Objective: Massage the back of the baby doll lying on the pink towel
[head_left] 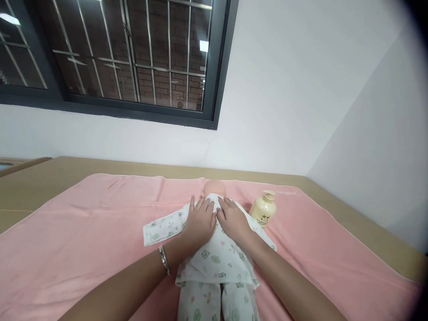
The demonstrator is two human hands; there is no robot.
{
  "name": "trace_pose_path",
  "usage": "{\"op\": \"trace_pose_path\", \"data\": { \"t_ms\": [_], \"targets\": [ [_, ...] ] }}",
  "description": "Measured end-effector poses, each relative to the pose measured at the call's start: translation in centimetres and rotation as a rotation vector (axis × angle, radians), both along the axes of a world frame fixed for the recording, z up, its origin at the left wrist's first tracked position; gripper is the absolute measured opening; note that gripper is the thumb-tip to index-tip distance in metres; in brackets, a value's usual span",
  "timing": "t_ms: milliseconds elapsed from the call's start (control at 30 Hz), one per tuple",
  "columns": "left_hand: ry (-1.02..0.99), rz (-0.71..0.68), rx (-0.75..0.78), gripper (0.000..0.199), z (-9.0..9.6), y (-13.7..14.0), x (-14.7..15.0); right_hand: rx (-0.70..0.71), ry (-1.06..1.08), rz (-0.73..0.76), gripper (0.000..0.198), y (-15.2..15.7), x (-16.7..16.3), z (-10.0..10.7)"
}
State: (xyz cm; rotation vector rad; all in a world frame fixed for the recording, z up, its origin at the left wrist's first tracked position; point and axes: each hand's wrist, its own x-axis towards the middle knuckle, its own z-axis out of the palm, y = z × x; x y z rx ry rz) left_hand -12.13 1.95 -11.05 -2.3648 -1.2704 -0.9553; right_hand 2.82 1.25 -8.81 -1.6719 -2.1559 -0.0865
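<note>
At the bottom centre of the frame lie the legs of a doll (214, 267), already in printed trousers (217, 305) that run off the lower edge. Above them the doll's top (217, 258), white with small green figures, is on the body, and one sleeve (160, 227) stretches flat toward the left of the picture. The doll lies on its back on a pink towel (83, 240) spread over the counter (33, 183), its bare head (214, 187) pointing to the wall.

The left hand (199, 220), with a bracelet (163, 260) at the wrist, lies flat and spread on the doll's chest, fingers toward the collar. The right hand (234, 219) lies beside it in the same way, thumbs nearly touching at the middle. Neither hand grips anything; both press palm-down on the cloth.

Judging by this, the dressing looks nearly done: both garments are on, and what seems left is closing or smoothing the front of the top, whose fastening I cannot make out under the hands.

A cream pump bottle (264, 209) stands just right of the doll's shoulder, untouched.
</note>
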Motion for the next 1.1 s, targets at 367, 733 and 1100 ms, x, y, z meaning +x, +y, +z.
{"op": "trace_pose_path", "data": {
  "t_ms": [367,733,1100],
  "targets": [
    [-0.182,0.093,-0.110,0.042,-0.9,0.5,-0.1,-0.063,0.041,-0.078,0.044,0.2,0.1,0.8],
    [-0.109,-0.135,0.040,0.036,-0.7,0.6,-0.6,-0.100,-0.089,0.053,0.050,-1.8,-0.7,1.9],
    [-0.156,0.044,-0.016,0.030,-0.3,-0.2,-0.2,-0.177,0.065,-0.074,0.059,-1.4,0.2,1.7]
  ]
}}
